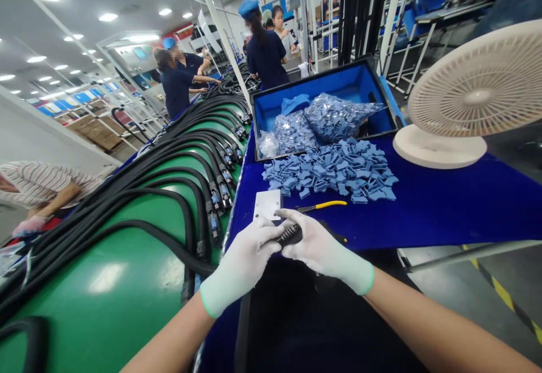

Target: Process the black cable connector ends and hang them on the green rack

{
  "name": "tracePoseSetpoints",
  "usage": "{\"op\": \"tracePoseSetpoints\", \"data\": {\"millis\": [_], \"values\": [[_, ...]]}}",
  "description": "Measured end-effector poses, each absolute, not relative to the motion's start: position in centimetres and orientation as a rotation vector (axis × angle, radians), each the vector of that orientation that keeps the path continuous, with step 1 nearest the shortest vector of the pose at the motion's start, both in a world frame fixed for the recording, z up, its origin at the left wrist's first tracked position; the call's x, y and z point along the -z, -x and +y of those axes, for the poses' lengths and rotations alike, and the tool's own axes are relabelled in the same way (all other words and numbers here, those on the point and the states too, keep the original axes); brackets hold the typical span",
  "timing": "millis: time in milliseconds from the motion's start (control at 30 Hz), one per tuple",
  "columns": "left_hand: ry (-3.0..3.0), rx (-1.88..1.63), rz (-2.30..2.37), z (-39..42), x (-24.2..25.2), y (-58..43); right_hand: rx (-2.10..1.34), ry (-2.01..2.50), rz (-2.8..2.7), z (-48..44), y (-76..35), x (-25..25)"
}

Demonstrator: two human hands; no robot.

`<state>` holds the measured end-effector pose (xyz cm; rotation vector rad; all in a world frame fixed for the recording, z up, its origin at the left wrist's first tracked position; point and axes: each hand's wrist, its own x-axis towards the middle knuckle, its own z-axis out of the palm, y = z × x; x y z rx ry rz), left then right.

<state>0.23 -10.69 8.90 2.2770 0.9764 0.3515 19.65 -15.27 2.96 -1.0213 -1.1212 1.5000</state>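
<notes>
In the head view both my hands wear white gloves and meet at the front edge of the blue-covered table. Between them is a black connector (pixel 289 234) with ribbed, coil-like metal along its side. My left hand (pixel 254 251) grips it from the left, fingers closed. From the right, my right hand (pixel 315 243) is closed around its other end. A thick black hose (pixel 186 254) passes behind my left wrist; whether it joins the connector is hidden. Just beyond my fingers lie a white block (pixel 267 203) with small holes and a yellow-handled tool (pixel 330 204).
A pile of blue plastic clips (pixel 334 170) lies before a blue bin (pixel 364 79) holding bagged clips. At right stands a beige fan (pixel 440 144). Many black hoses (pixel 139 164) with connector ends cover the green table (pixel 105 282) at left. Several people work beyond.
</notes>
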Motion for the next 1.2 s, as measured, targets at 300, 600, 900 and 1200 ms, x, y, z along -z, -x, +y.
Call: {"op": "tracePoseSetpoints", "data": {"millis": [300,600,900,1200], "values": [[-1.803,-0.391,1.038,-8.7,-7.6,-1.0,-1.410,0.994,-1.176,-15.2,-20.4,-3.8],[-1.562,-0.699,1.253,-13.3,-5.8,0.8,-1.372,0.965,-0.734,-16.8,-18.2,-3.2],[-0.841,-1.310,0.871,-6.8,-6.6,3.6,-0.328,1.808,-2.184,-7.9,-24.1,-1.8],[-1.364,-1.298,0.828,0.3,-8.3,-0.3,-0.224,1.806,-2.469,-4.7,-25.3,-1.7]]}}
